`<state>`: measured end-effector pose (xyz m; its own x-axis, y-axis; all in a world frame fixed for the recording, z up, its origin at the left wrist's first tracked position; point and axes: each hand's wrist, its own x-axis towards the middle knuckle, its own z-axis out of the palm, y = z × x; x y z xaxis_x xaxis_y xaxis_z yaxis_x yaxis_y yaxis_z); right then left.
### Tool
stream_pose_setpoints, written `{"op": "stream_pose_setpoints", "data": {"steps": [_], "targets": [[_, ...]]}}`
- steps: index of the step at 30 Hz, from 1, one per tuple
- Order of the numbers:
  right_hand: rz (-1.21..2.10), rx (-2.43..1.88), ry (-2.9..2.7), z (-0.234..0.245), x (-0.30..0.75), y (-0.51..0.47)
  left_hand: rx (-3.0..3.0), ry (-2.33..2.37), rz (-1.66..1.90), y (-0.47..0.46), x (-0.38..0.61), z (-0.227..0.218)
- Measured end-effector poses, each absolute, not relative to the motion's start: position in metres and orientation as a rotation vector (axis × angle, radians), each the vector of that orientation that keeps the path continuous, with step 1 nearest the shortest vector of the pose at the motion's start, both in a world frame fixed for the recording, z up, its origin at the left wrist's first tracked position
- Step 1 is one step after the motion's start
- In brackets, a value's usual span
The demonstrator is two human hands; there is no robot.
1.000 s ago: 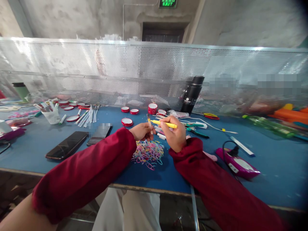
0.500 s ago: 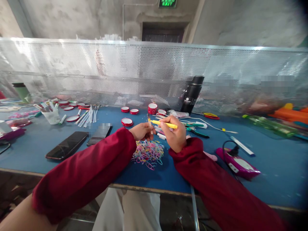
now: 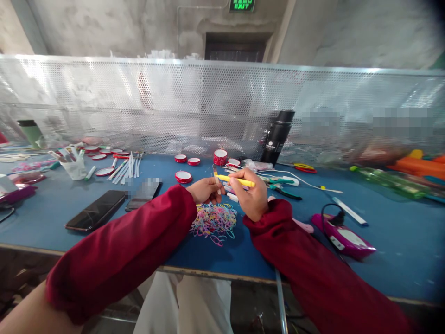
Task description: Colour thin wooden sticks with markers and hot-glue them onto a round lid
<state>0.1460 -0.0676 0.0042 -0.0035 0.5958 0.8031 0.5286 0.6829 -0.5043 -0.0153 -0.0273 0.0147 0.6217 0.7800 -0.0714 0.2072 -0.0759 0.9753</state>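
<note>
My left hand (image 3: 205,190) is closed, pinching a small thin strip (image 3: 216,174) upright between the fingertips. The strip looks pale low down and yellow to brownish higher up. In my right hand (image 3: 249,198) is a yellow marker (image 3: 245,182), gripped like a pen. Its tip points left and meets the strip, or comes very near it. Just below both hands lies a loose pile of thin, coloured elastic bands (image 3: 216,225). Several pale-barrelled markers (image 3: 232,196) lie behind my right hand, partly hidden by it.
Two phones (image 3: 97,211) lie left of my forearm. Red-rimmed tape rolls (image 3: 183,176), pliers (image 3: 285,192) and a black flask (image 3: 278,139) stand or lie behind. A pen cup (image 3: 74,168) is at left, a purple power strip (image 3: 344,236) at right. A perforated metal screen (image 3: 167,102) closes the back.
The yellow marker and my right hand have shifted slightly left, along the strip. My left hand holds the strip almost still.
</note>
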Motion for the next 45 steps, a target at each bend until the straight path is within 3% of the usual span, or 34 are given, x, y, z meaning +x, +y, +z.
{"op": "stream_pose_setpoints", "data": {"steps": [45], "targets": [[-0.068, -0.949, -1.621, 0.0085, 0.1485, -0.0662, 1.644, 0.816, 0.627, -0.0294, -0.0172, 0.0152]]}}
